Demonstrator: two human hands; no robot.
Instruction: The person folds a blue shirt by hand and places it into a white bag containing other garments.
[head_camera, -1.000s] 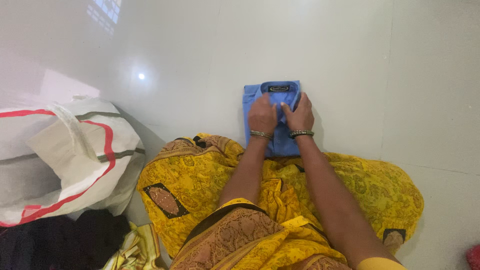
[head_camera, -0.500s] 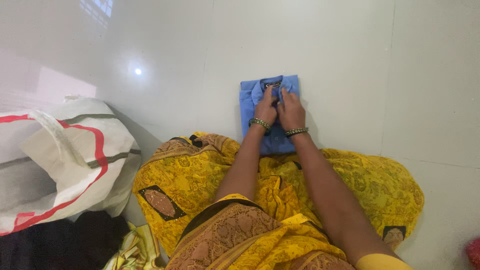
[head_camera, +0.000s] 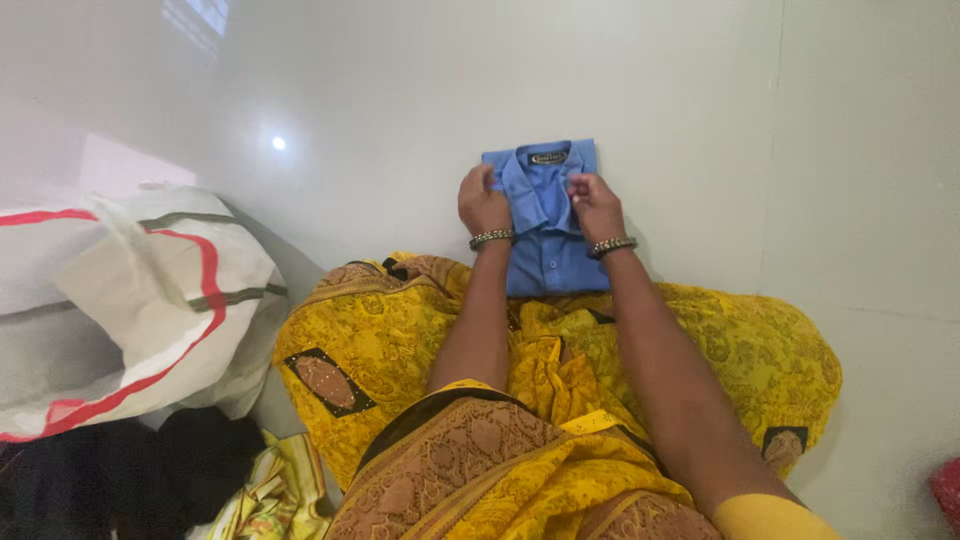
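Note:
A folded blue shirt (head_camera: 548, 235) lies collar-up on the white tiled floor, just beyond my lap. My left hand (head_camera: 483, 204) rests on the shirt's left edge, fingers curled on the fabric beside the collar. My right hand (head_camera: 595, 204) pinches the right collar flap. Both wrists wear metal bangles. The shirt's lower part meets my yellow patterned sari (head_camera: 400, 340).
A large white woven sack (head_camera: 130, 300) with red and grey stripes stands at the left. Dark clothing (head_camera: 120, 480) and a yellow-green cloth (head_camera: 275, 490) lie at the lower left. A red object (head_camera: 948, 495) shows at the lower right edge. White floor tiles (head_camera: 700, 120) stretch beyond the shirt.
My hands have spread apart from the middle of the shirt front to its two sides at the collar, uncovering the button placket.

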